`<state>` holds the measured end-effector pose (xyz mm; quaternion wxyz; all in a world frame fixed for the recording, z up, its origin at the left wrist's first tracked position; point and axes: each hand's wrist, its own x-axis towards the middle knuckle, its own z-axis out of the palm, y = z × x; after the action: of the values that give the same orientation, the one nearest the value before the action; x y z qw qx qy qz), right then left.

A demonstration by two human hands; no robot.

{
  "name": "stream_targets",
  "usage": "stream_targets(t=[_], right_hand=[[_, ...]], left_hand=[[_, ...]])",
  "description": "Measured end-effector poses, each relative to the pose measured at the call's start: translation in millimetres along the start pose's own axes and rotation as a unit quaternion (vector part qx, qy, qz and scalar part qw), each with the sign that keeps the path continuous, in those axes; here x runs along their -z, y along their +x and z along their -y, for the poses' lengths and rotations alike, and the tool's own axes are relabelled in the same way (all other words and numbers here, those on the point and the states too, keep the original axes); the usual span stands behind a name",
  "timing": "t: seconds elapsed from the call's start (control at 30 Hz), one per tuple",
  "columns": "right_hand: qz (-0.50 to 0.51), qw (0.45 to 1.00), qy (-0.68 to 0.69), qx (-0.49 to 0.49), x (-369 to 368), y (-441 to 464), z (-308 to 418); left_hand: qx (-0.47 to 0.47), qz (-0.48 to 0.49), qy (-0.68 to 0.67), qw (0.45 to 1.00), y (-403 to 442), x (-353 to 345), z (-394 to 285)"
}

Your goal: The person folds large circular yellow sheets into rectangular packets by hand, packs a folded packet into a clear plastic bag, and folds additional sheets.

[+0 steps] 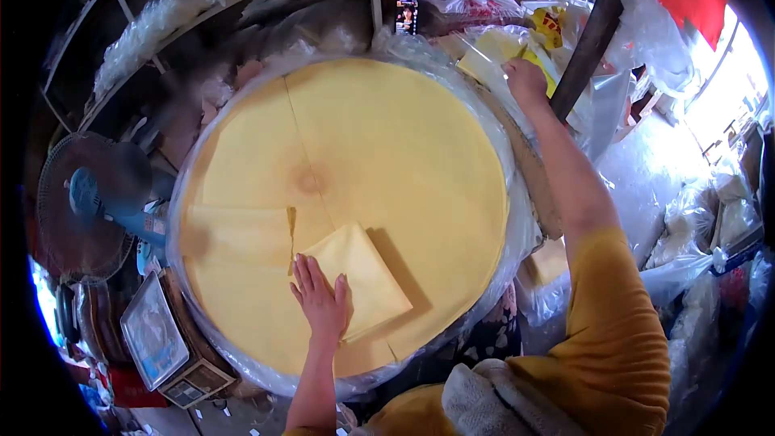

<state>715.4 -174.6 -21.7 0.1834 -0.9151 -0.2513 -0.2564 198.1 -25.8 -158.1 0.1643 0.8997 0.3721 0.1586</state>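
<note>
My left hand (317,297) lies flat, fingers spread, on the left edge of a squared stack of pale yellow sheets (365,278). The stack rests on a large round yellow surface (404,145). Left of it, a thin pale sheet (234,236) lies flat, with a ragged brownish strip (291,226) along its right end. My right hand (527,82) is stretched out beyond the round surface at the upper right. Its fingers are curled closed beside pale yellow sheets (484,52) and a yellow plastic bag (539,66); what they grip is too small to tell.
Clear plastic (521,222) wraps the round surface's rim. A dark post (587,56) stands close to my right forearm. On the left are a fan (85,202) and a box with a clear-lidded tray (155,331). A lit phone (406,16) stands at the back.
</note>
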Motion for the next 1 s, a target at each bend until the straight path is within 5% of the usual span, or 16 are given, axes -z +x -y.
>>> stream_targets(t=[0.23,0.27,0.3,0.37,0.43,0.53,0.6,0.67,0.77,0.87,1.0], right_hand=[[0.127,0.906,0.396,0.074,114,-101,119],[0.111,0.898,0.412,0.11,115,-133,136],[0.09,0.89,0.424,0.141,117,-168,150],[-0.012,0.874,0.299,0.383,97,-233,160],[0.154,0.818,0.297,0.468,125,-281,178],[0.23,0.827,0.402,0.317,128,-287,169],[0.172,0.88,0.413,0.158,84,-255,143],[0.101,0.955,0.252,0.115,25,-218,115],[0.095,0.991,0.094,-0.013,-40,-181,90],[0.175,0.979,0.049,-0.092,-37,-160,100],[0.265,0.96,0.079,-0.035,-83,-132,82]], left_hand=[[-0.026,0.009,0.076,0.997,8,21,-17],[-0.051,-0.01,-0.08,0.995,11,21,-28],[-0.016,0.034,-0.282,0.959,11,22,-46],[0.033,0.136,-0.595,0.791,1,36,-76],[0.04,0.147,-0.776,0.612,-8,44,-96],[0.118,0.045,-0.719,0.683,-21,41,-76],[0.176,0.001,-0.682,0.71,-24,58,-72],[0.159,0.013,-0.672,0.723,-30,71,-73],[0.132,0.026,-0.673,0.727,-32,79,-73],[0.117,0.033,-0.675,0.728,-26,88,-74],[0.078,0.032,-0.718,0.691,-12,85,-65]])
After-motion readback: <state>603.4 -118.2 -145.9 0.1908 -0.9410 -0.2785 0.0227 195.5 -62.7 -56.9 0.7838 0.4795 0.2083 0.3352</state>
